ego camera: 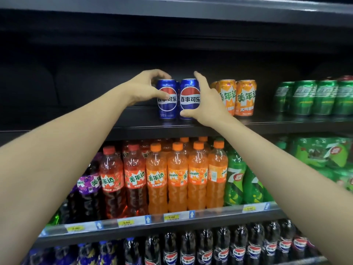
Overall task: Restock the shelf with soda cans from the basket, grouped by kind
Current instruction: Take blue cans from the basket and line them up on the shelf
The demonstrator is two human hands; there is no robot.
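Note:
Two blue Pepsi cans stand side by side on the dark upper shelf (133, 119). My left hand (145, 88) grips the left blue can (168, 108), fingers over its top and thumb on its front. My right hand (207, 101) grips the right blue can (188, 98), fingers over its top and thumb near its base. Just to the right stand orange Mirinda cans (245, 97), then green Sprite cans (309, 97) further right. The basket is out of view.
The upper shelf's left part (66, 111) is dark and bare. Below, a shelf holds purple, red and orange Mirinda bottles (177, 176) and green 7Up bottles (236, 180). Lowest in view are Pepsi bottles (204, 249). Another shelf board (172, 8) runs overhead.

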